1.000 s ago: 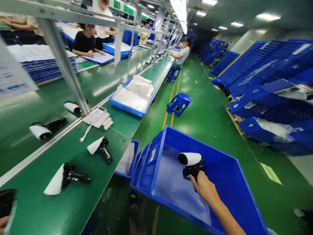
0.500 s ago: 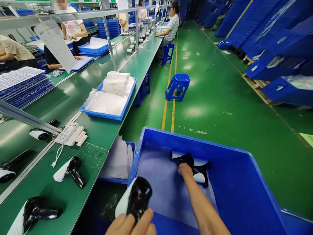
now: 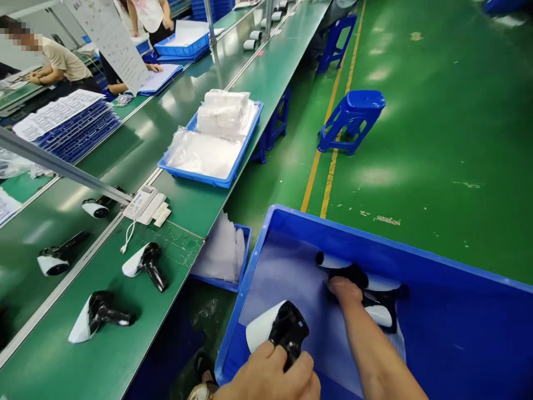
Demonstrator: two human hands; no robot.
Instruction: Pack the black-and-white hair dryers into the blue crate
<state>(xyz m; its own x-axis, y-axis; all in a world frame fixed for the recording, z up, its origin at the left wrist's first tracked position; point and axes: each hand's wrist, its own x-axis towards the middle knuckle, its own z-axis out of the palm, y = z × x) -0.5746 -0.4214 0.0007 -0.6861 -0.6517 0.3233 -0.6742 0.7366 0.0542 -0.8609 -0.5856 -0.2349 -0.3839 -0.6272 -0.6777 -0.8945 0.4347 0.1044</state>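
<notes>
Hair dryer (image 3: 275, 332), white-barrelled with a black body and handle, sits in the left hand (image 3: 270, 375) at the near-left corner of the big blue bin (image 3: 458, 333). Its barrel runs roughly level, long axis left to right, the white nozzle end pointing left toward the counter (image 3: 183, 205); the black handle drops toward the palm, where the grip is wrapped closed around it.

Deeper in the bin, the right hand (image 3: 345, 290) rests on two more dryers (image 3: 375, 297) lying on the pale liner. Their white barrels lie nearly level, running left to right, the upper one with its dark open mouth at its left end. The fingers curl down over a black handle; whether that grip is fully closed cannot be told.

On the green counter to the left, two loose dryers (image 3: 144, 262) lie flat with white noses pointing left. A blue tray (image 3: 210, 178) of clear bags lies farther along, and a blue stool (image 3: 352, 119) stands on the floor.
</notes>
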